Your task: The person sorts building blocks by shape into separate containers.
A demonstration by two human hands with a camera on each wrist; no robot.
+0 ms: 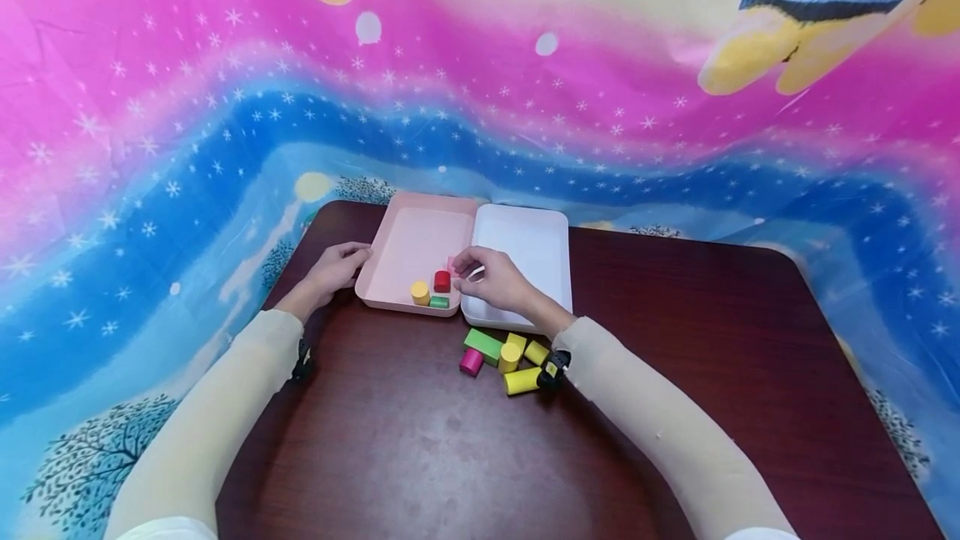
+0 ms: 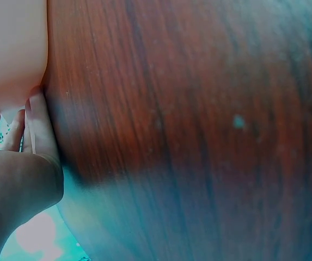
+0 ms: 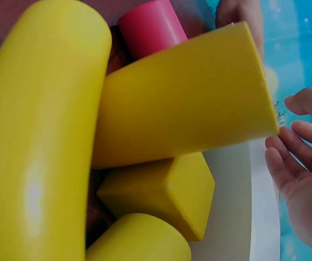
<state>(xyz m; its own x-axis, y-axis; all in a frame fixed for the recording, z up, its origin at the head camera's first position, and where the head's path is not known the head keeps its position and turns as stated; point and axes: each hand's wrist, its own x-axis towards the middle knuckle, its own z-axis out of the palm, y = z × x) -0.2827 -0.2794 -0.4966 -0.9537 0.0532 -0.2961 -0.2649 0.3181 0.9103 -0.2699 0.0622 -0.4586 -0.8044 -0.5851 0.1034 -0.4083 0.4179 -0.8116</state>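
At the left side of the pink tray (image 1: 397,227), my left hand (image 1: 337,267) grips the rim. In the left wrist view, fingers (image 2: 42,128) lie against the tray's outer wall (image 2: 17,49). My right hand (image 1: 495,277) hovers over the border between the pink tray and the white tray (image 1: 525,232). Its thumb and fingers are apart, with nothing seen between them in the right wrist view. Close to its fingertips is a pink block (image 1: 451,263), partly hidden. A red block (image 1: 442,282), a yellow-orange cylinder (image 1: 420,293) and a green block (image 1: 439,302) sit in the pink tray.
In front of the white tray lie a green rectangular block (image 1: 483,346), a magenta cylinder (image 1: 471,362) and several yellow blocks (image 1: 522,382), beneath the right wrist. The dark wooden table (image 1: 420,440) meets a patterned cloth (image 1: 637,132) at its far edge.
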